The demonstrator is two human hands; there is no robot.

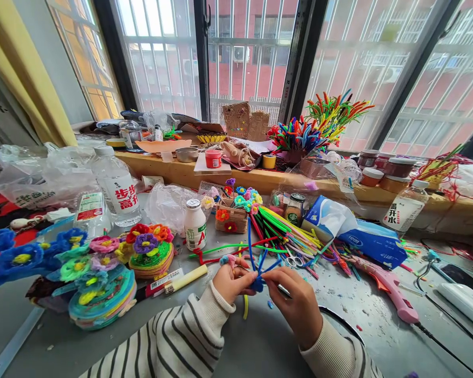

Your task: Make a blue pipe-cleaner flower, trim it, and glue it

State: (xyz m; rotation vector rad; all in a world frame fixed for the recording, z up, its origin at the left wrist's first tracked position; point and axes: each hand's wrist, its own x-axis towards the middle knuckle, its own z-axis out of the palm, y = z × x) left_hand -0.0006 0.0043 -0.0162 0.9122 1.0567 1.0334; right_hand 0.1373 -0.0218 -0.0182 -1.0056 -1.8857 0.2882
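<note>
Between my two hands is a bunch of blue pipe cleaners (250,244), twisted together at the bottom with several stems sticking up. My left hand (232,277) pinches the twisted part from the left, thumb forward. Fingers of my right hand (295,302) are closed on the same blue pipe cleaners from the right. A yellow pipe cleaner (245,307) lies on the grey table below them. Just behind my hands are small scissors (294,258) and a pile of loose coloured pipe cleaners (286,231).
Pipe-cleaner flowers (102,262) on round bases stand at the left, near a white bottle (195,224) and a glue stick (186,279). At the right lie a pink glue gun (386,286) with its cord and a blue tissue pack (362,236). A cluttered windowsill (157,170) runs behind.
</note>
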